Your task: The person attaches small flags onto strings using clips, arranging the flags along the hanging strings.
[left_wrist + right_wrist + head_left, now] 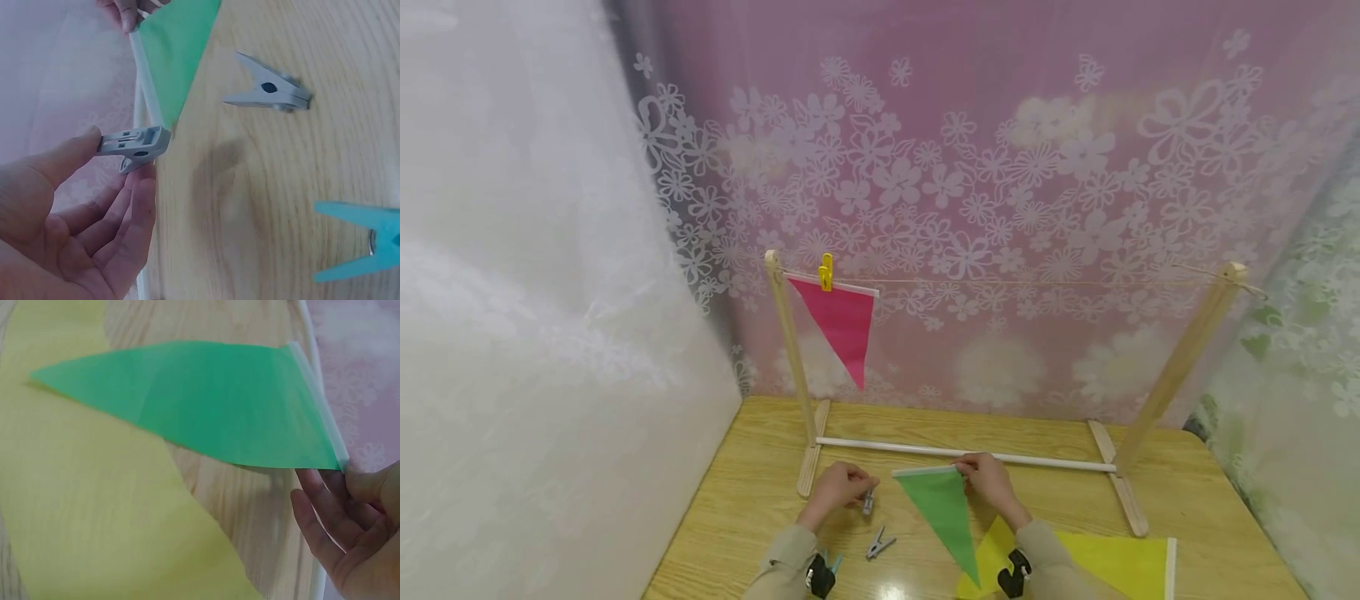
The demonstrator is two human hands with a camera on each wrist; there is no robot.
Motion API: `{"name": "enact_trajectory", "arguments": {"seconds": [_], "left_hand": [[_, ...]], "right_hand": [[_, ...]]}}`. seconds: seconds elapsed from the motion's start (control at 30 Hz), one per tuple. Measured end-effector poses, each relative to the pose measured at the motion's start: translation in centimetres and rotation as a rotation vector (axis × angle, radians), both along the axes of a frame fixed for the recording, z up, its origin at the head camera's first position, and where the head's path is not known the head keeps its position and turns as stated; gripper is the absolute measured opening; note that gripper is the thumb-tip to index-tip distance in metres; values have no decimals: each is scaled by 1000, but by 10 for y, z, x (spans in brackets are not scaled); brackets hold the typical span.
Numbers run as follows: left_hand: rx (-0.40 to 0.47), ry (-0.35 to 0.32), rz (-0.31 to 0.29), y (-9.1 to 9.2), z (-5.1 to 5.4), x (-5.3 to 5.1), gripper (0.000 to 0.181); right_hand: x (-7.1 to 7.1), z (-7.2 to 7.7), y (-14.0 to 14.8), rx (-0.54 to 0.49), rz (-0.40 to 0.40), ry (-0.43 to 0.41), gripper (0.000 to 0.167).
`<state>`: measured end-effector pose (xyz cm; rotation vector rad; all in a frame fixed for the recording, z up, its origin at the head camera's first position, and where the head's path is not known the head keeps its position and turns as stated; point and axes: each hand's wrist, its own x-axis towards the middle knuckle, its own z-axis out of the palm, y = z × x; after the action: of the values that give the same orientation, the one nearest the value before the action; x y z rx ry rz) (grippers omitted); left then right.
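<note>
Between thumb and fingers my left hand (94, 225) pinches a grey clothespin (136, 145) above the table. The right hand (988, 482) pinches a green triangular flag (206, 406) at one end of its white top band, and the flag's point hangs down. A second grey clothespin (272, 90) lies on the wood near the left hand, with a turquoise clothespin (362, 240) beside it. Behind both hands, a pink triangular flag (842, 325) hangs from a thin string (970, 282), held by a yellow clothespin (826, 273).
The string runs between two wooden posts, a left post (793, 358) and a right post (1180, 367), joined low down by a white rod (910, 448). Yellow fabric with a white band (1112, 554) lies under the right forearm. Flowered curtains (895, 183) surround the table (760, 467).
</note>
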<state>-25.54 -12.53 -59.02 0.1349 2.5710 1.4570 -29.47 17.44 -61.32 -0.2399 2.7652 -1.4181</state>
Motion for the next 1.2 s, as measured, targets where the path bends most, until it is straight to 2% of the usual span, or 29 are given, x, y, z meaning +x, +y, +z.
{"name": "enact_trajectory", "arguments": {"seconds": [0.23,0.5,0.7,0.87,1.2], "left_hand": [[98,-32,-26,-1,10,0,31],[179,-64,-61,1,29,-1,35],[240,-85,-89,5,44,-2,36],[252,-88,-107,7,54,-3,35],[245,-69,-97,6,67,-3,36]], "right_hand": [[2,7,8,-187,-24,-128,22],[7,19,12,-310,-43,-196,33],[13,29,15,-376,-35,-211,37],[15,35,17,-402,-2,-198,40],[18,53,19,-418,5,-186,40]]}}
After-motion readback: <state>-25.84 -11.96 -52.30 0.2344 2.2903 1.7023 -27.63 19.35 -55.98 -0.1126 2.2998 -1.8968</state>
